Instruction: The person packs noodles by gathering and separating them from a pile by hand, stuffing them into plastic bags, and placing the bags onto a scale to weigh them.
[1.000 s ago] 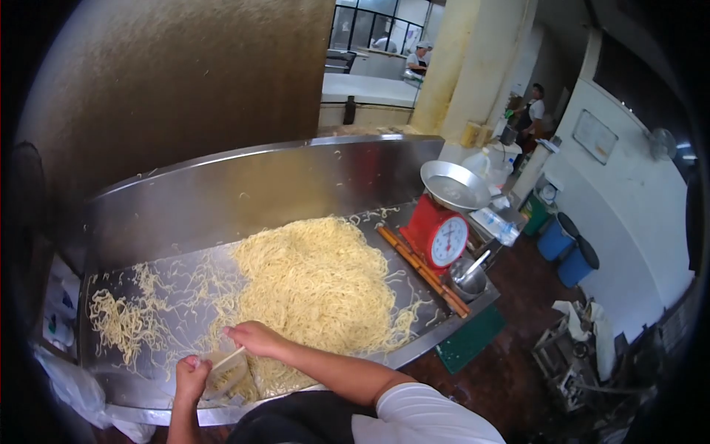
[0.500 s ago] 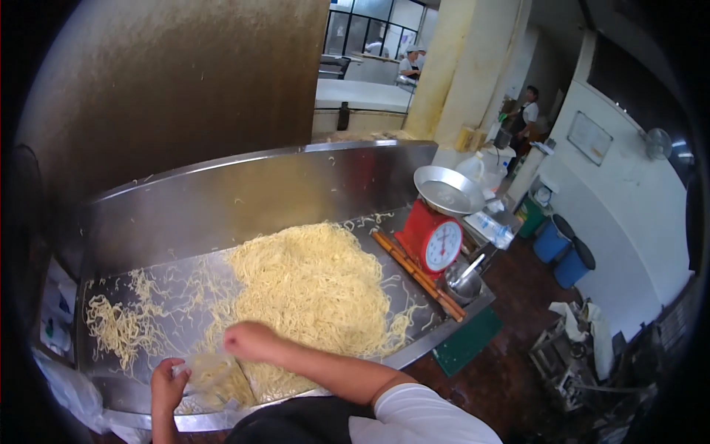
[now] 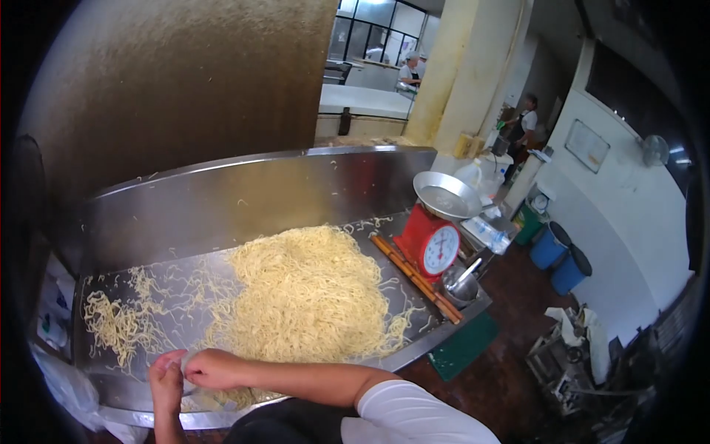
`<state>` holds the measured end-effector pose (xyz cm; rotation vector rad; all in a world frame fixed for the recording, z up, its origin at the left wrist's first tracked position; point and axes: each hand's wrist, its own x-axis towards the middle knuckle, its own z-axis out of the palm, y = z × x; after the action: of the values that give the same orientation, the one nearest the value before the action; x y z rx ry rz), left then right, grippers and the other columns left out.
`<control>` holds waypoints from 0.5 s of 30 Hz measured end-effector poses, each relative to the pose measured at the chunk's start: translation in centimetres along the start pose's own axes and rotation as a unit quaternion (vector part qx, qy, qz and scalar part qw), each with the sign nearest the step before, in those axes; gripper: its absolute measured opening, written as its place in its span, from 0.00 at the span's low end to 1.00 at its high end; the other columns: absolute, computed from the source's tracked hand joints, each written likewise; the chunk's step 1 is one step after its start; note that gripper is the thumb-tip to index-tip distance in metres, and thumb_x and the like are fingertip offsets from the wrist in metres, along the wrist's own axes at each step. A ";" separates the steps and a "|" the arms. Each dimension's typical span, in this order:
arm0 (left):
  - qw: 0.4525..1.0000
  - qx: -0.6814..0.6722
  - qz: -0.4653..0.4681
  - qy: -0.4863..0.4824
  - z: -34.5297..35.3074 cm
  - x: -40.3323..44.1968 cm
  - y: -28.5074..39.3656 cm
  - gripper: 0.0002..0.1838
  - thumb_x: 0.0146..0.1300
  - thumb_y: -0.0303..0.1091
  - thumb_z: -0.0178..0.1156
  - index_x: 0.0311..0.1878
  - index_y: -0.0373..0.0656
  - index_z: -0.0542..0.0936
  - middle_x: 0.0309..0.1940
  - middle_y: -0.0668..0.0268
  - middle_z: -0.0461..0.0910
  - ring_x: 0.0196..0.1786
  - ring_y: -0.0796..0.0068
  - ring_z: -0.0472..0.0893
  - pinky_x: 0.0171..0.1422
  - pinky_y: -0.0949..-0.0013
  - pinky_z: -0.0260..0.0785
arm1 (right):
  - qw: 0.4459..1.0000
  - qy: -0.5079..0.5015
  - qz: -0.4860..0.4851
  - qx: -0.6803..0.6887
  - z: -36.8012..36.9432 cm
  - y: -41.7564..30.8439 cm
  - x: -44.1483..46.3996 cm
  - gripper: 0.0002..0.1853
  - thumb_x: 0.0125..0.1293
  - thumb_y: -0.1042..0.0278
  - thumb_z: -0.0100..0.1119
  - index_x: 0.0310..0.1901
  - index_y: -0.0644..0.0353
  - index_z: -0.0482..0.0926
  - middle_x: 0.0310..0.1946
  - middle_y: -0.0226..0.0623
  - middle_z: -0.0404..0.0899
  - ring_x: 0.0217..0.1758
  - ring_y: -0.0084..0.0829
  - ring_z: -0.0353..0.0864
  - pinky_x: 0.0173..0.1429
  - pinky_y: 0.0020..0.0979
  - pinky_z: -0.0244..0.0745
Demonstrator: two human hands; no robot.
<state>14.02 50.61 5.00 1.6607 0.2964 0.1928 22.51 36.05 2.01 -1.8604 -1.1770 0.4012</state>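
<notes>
My left hand (image 3: pixel 167 381) and my right hand (image 3: pixel 214 368) are close together at the near edge of a steel table (image 3: pixel 185 166). The fingers of both are closed on the gathered top of a clear plastic bag (image 3: pixel 188 364). Pale noodles show in the lower part of the bag, which my right forearm partly covers. Just beyond my hands lies a large heap of yellow noodles (image 3: pixel 310 288). A smaller clump of noodles (image 3: pixel 111 322) lies to the left, with loose strands between.
A red dial scale (image 3: pixel 427 240) with a metal pan (image 3: pixel 447 195) stands at the table's right end. Beside it are wooden sticks (image 3: pixel 416 277) and a metal bowl (image 3: pixel 460 287) with a scoop. Blue bins (image 3: pixel 550 246) stand farther right. People (image 3: pixel 526 122) are in the background.
My right hand has moved left and down to meet my left hand at the bag's top. The bag has become more hidden under my right hand and forearm.
</notes>
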 end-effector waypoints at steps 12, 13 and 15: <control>0.996 -0.066 -0.044 -0.044 -1.0 1.0 -0.5 0.14 0.67 0.39 0.54 0.47 0.40 0.78 0.16 0.82 0.64 0.17 0.92 0.58 0.20 0.80 0.47 | 0.991 -0.019 0.131 -0.033 -3.3 -3.2 -1.4 0.13 0.52 0.69 0.58 0.40 0.58 0.79 0.39 0.46 0.80 0.46 0.43 0.79 0.48 0.40 0.73; 0.996 -0.060 -0.057 -0.030 -0.7 0.9 0.4 0.13 0.68 0.38 0.52 0.47 0.40 0.78 0.15 0.81 0.63 0.16 0.92 0.58 0.19 0.81 0.45 | 0.994 0.030 0.102 0.028 -3.9 -5.1 -1.2 0.13 0.52 0.70 0.57 0.41 0.58 0.79 0.39 0.45 0.80 0.46 0.43 0.79 0.49 0.41 0.73; 0.994 -0.107 0.020 0.007 0.2 2.6 -2.4 0.13 0.68 0.38 0.52 0.47 0.40 0.78 0.13 0.81 0.62 0.15 0.92 0.57 0.18 0.81 0.44 | 0.994 0.088 0.047 0.046 -3.3 -5.4 -1.2 0.13 0.53 0.71 0.57 0.42 0.59 0.78 0.40 0.45 0.79 0.45 0.44 0.79 0.49 0.41 0.73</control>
<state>16.35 51.48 2.47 1.4535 0.2439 0.2571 21.03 34.24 8.03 -1.8360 -0.9407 0.3297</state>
